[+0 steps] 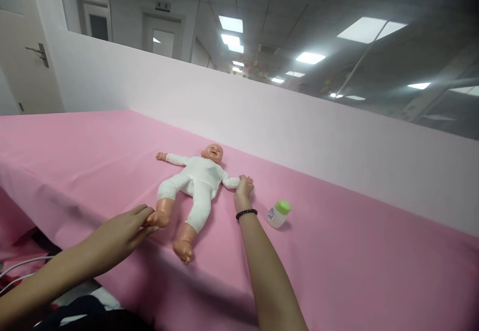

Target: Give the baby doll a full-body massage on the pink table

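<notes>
A baby doll (204, 173) in a white cloth suit lies on its back on the pink cloth, its arms spread and its head toward the wall. My left hand (136, 225) is closed round the doll's foot at the left. At the doll's hand on the right, my right hand (244, 189) has its fingers closed round the wrist, below a dark bead bracelet (246, 214) on my own arm. A small bottle (279, 214) with a green cap stands to the right of my right forearm.
The pink cloth (355, 251) covers a wide table that meets a white wall (262, 116). Above the wall is a glass pane with ceiling lights. White cables (26, 261) hang beyond the table's edge at the lower left.
</notes>
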`<state>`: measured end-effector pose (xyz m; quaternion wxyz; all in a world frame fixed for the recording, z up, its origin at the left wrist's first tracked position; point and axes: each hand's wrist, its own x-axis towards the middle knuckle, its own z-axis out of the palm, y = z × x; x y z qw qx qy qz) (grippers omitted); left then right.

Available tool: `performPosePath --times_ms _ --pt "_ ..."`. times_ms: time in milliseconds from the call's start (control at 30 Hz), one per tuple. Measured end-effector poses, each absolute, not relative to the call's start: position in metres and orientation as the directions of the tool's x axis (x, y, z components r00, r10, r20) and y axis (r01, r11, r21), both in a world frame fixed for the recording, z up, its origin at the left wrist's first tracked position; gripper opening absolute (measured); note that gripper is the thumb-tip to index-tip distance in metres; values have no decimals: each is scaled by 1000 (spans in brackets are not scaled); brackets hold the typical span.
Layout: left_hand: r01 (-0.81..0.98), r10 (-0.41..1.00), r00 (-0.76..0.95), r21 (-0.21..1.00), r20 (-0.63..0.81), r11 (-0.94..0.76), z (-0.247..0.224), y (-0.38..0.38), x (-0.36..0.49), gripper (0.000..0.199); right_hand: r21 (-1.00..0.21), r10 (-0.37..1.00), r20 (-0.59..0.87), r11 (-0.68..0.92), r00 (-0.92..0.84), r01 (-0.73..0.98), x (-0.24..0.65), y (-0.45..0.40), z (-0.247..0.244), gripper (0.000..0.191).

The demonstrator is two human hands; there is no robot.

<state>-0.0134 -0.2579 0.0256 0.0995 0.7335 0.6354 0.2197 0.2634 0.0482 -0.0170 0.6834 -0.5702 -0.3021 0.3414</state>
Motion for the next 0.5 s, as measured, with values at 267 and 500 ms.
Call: performPosePath --times_ms 267,500 --pt "902 934 292 264 205 -340 84 -166 -6 25 -551 604 794 763 -69 338 237 12 15 64" --pt "885 940 299 320 164 -337 86 -138 -8 34 -467 597 745 785 -297 407 233 6 6 60"
